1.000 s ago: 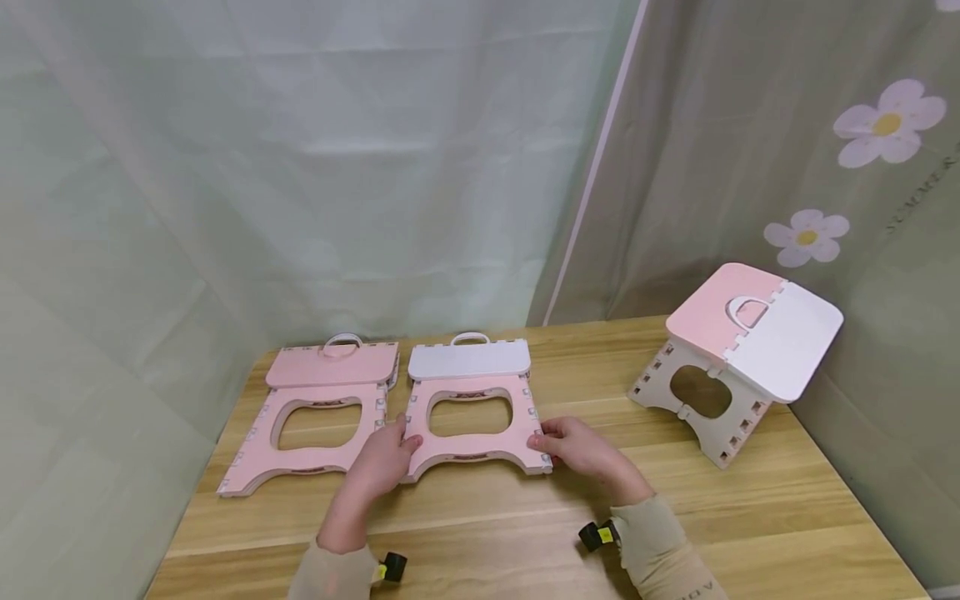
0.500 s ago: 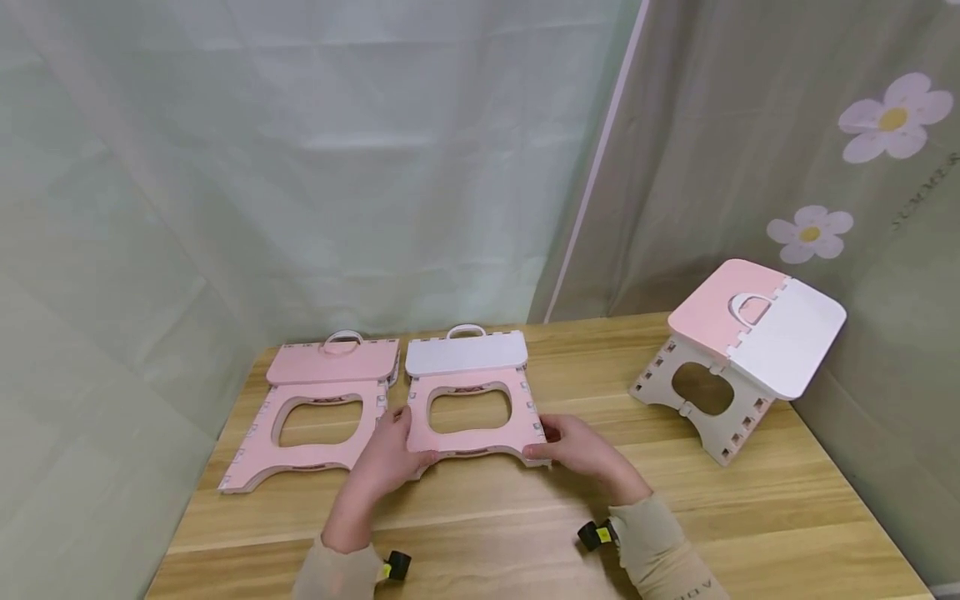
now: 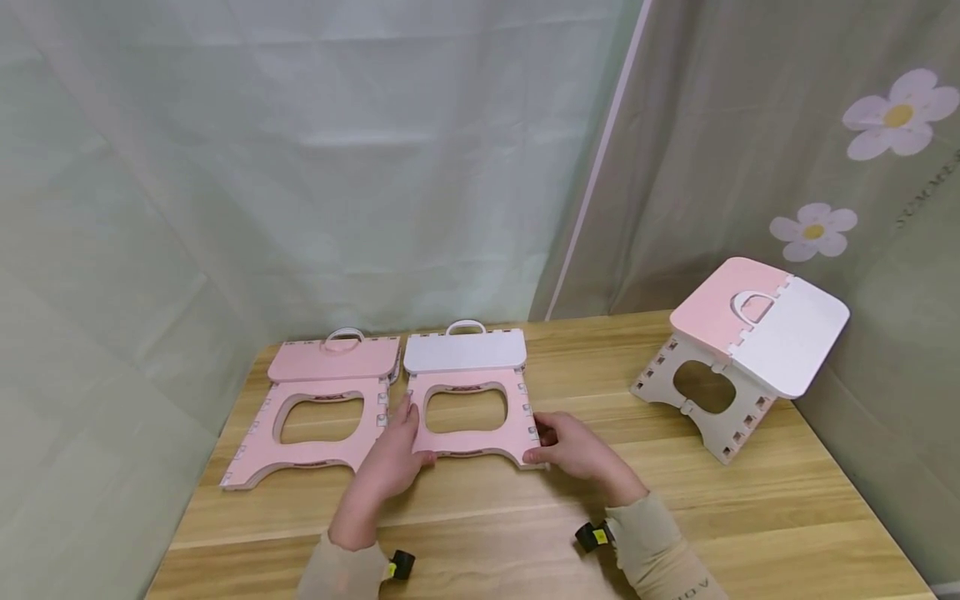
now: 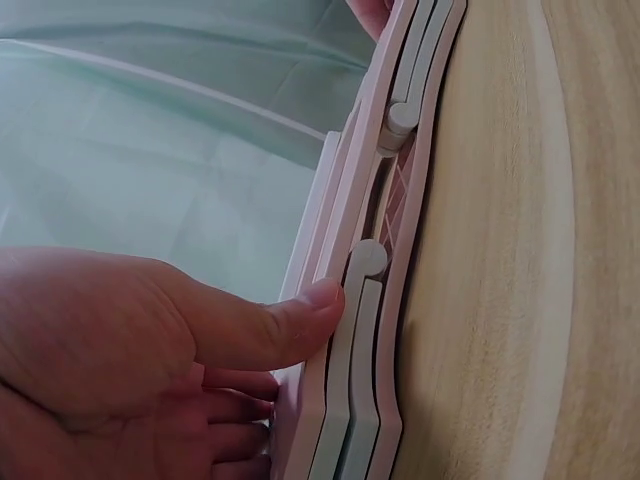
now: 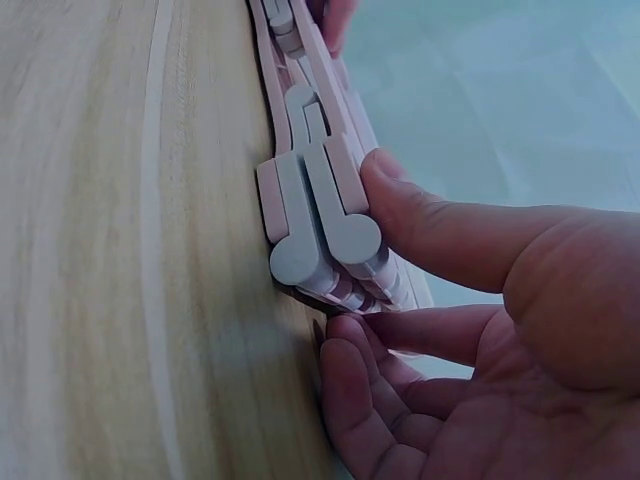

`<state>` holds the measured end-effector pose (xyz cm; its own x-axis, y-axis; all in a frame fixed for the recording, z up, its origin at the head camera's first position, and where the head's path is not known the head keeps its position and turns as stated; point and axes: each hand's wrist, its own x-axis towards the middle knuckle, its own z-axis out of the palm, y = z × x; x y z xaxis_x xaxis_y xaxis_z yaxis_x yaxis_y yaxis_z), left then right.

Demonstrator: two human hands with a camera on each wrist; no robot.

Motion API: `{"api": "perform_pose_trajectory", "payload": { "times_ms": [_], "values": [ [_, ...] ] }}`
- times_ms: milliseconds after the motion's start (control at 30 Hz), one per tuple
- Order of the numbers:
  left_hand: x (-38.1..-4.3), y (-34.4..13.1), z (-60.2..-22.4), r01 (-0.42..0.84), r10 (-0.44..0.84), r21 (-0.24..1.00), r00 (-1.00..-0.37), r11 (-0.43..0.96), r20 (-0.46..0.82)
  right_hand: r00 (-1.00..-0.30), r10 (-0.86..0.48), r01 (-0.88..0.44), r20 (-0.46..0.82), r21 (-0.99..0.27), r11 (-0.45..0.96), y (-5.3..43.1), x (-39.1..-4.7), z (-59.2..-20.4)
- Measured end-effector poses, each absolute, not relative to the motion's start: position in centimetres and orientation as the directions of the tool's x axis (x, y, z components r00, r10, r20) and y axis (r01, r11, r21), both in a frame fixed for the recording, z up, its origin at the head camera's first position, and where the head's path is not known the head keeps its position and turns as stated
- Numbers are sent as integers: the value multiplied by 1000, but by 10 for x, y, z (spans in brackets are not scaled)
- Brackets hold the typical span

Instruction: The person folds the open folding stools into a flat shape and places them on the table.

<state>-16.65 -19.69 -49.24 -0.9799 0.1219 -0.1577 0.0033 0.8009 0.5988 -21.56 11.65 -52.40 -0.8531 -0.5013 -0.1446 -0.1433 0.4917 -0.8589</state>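
A folded step stool (image 3: 463,443) lies flat in the middle of the table, with a pink leg panel, a white seat half and a carry handle. My left hand (image 3: 392,450) holds its near left corner, fingers along the side and thumb against the front edge. At the near right corner my right hand (image 3: 573,447) grips the stool, thumb on the upper edge and fingers curled against the side, as the right wrist view shows. Stacked panels and round grey hinges (image 5: 300,262) of this stool show edge-on there.
Close on the left lies another folded stool (image 3: 333,362), all pink on top. An unfolded stool (image 3: 787,333) with a pink and white seat stands at the right. Curtains (image 3: 405,167) hang behind the wooden table (image 3: 510,533).
The middle stool has shifted slightly away and to the left. My left thumb has moved from its top panel to the front edge; my right hand keeps its grip at the right corner.
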Motion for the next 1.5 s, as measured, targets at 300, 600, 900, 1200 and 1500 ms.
{"api": "perform_pose_trajectory", "payload": {
  "times_ms": [300,600,900,1200,1500],
  "values": [
    [-167,-193,-494,10,119,582,-982,813,-148,-881,-457,-162,-121,-830,533,115,-214,-526],
    [-168,-193,-496,2,110,577,-982,817,-152,-900,-418,-150,-123,-814,561,112,-215,-527],
    [-170,-195,-498,29,126,583,-984,812,-127,-908,-401,-144,-124,-804,576,113,-214,-531],
    [-171,-201,-498,38,133,622,-985,782,-107,-887,-436,-126,-149,-832,540,120,-215,-519],
    [-172,-201,-489,61,119,684,-992,727,-37,-940,-333,-227,69,-857,463,168,-204,-474]
  ]
}}
